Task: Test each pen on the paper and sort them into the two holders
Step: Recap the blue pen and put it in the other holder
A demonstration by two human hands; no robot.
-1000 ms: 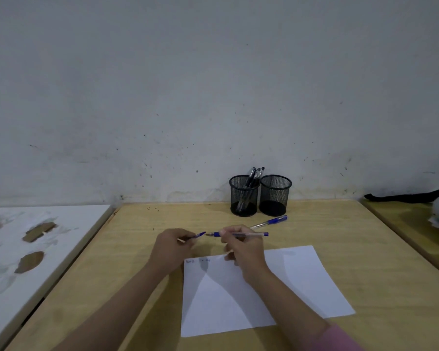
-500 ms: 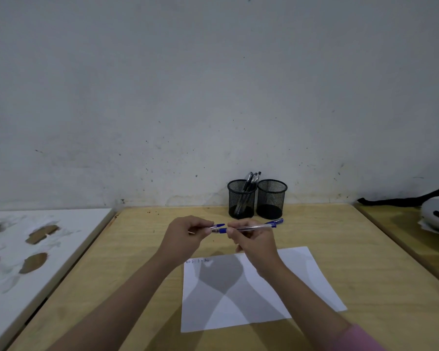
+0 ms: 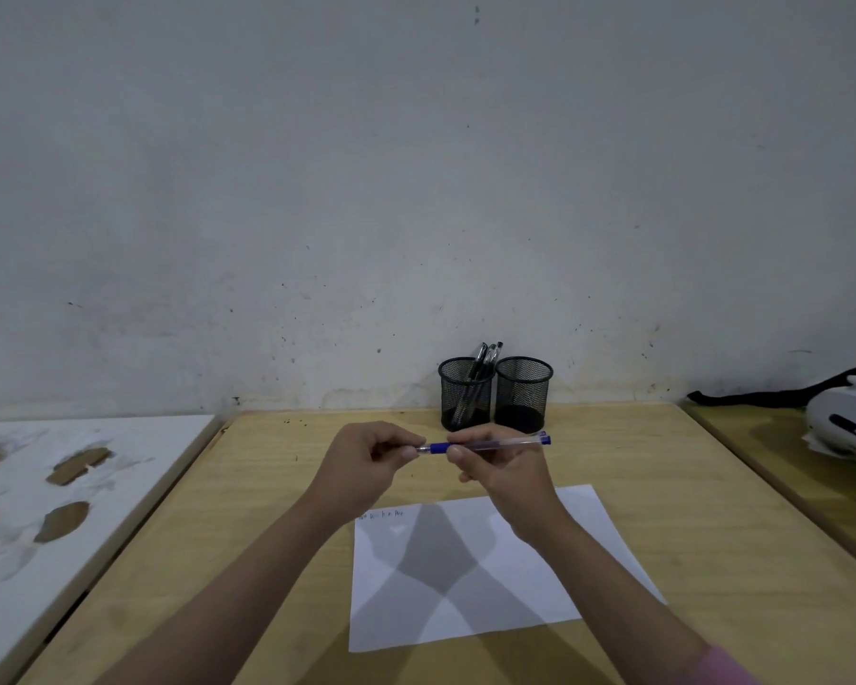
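A: Where is the blue clear-barrelled pen (image 3: 485, 444)?
B: Above the wooden table (image 3: 663, 487), held level. Right hand (image 3: 507, 474) grips the barrel; left hand (image 3: 366, 462) pinches the tip end.

A: Progress?
B: Left black mesh holder (image 3: 465, 394) contains pens; right black mesh holder (image 3: 523, 394) looks empty. Small marks sit on the white paper sheet (image 3: 564, 561). This pen is unsorted.

- We see two mesh holders (image 3: 496, 394) touching at the tabletop's (image 3: 663, 487) far edge, against the wall (image 3: 416, 190).
- The left holder's mouth is partly taken by pens (image 3: 485, 358); the right holder's mouth is open.
- Bare tabletop flanks the paper (image 3: 539, 585) on both sides.
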